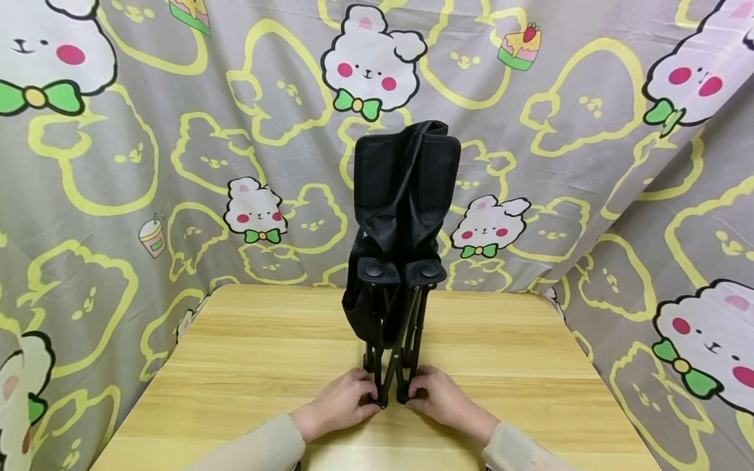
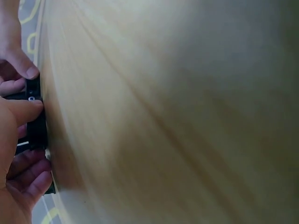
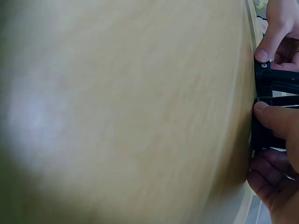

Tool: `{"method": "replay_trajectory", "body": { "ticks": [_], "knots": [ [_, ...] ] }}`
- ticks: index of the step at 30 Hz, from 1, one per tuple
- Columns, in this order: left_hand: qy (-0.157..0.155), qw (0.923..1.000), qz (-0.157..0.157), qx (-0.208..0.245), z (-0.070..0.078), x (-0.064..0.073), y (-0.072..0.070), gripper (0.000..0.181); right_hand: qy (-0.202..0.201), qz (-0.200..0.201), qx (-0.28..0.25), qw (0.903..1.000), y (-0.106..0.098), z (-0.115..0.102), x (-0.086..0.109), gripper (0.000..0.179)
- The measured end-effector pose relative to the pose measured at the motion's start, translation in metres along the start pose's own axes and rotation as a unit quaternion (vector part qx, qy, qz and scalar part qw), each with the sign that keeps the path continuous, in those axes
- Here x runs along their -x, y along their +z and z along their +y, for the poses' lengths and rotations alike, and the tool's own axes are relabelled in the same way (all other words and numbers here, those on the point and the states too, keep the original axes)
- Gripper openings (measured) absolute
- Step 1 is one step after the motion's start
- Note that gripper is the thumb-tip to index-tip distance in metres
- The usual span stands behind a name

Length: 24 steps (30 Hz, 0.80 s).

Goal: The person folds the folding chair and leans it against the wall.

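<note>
A black folding camp chair [image 1: 406, 190] stands upright and mostly folded on the wooden table [image 1: 265, 340], its dark fabric hanging in folds above thin legs. My left hand [image 1: 344, 400] pinches the foot of the near left leg between thumb and fingers. Opposite it, my right hand [image 1: 443, 399] grips the foot of the near right leg. A narrow gap separates the two feet. In the left wrist view, the left thumb presses on a black plastic foot [image 2: 36, 128] low by the tabletop. The right wrist view has the right thumb on the other foot [image 3: 264, 135].
Behind the table hangs a grey curtain [image 1: 294, 163] printed with white rabbits and yellow outlines, and it continues along both sides. The table's far edge lies just behind the chair. Light sleeves cover both forearms.
</note>
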<state>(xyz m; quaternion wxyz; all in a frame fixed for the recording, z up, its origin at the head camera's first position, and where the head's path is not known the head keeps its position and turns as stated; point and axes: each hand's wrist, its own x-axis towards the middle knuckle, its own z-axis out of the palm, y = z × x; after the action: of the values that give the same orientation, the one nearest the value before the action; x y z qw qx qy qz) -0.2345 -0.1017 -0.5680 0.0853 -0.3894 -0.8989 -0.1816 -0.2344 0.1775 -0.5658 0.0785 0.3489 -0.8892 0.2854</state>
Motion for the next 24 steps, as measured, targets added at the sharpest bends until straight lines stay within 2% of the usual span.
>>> {"method": "replay_trajectory", "body": {
  "ticks": [5, 14, 24],
  "knots": [
    [0.016, 0.9997, 0.018, -0.004, -0.002, -0.003, 0.001, 0.011, 0.015, 0.008, -0.011, 0.9998, 0.002, 0.001, -0.003, 0.017],
    [0.003, 0.9996, -0.017, 0.02, -0.006, -0.013, -0.006, 0.009, 0.007, 0.018, -0.018, 0.9996, 0.002, 0.005, -0.009, 0.017],
    [0.004, 0.9987, -0.049, 0.01, -0.006, -0.013, -0.006, 0.006, 0.007, -0.04, -0.018, 0.999, -0.008, 0.006, -0.009, 0.009]
  ]
}}
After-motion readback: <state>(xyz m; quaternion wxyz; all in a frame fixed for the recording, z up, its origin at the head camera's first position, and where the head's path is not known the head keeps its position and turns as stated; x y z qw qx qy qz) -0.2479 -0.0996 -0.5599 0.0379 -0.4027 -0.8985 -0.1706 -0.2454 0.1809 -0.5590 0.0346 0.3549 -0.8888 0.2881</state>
